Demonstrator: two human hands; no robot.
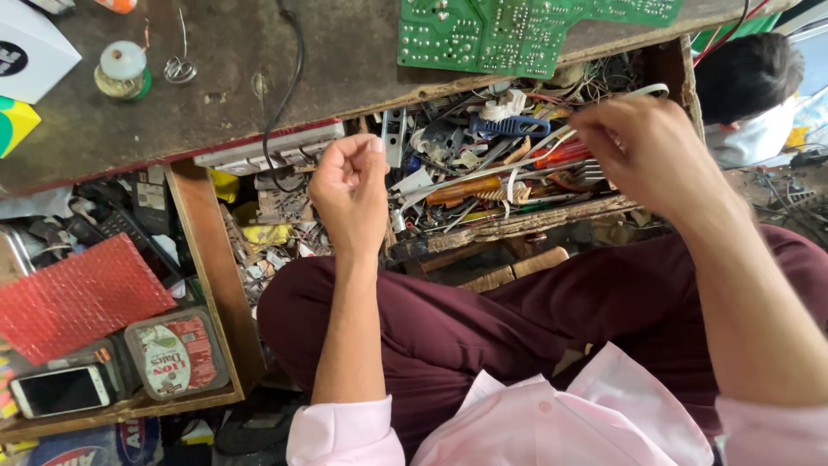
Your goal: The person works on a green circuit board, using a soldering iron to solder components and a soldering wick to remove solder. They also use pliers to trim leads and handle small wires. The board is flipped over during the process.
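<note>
Head view, looking down: left hand (349, 190) is curled into a closed fist over the open drawer (203, 250), whether anything sits inside that grip, can't tell. Right hand (647, 151) at three o'clock has its fingers pinched on a thin white wire (552, 138), which runs off toward nine o'clock across the clutter of tools, past a blue-handled tool (509, 127) and an orange-handled screwdriver (461, 190). Green circuit board (517, 30) lies on the tabletop (224, 78) at twelve o'clock.
</note>
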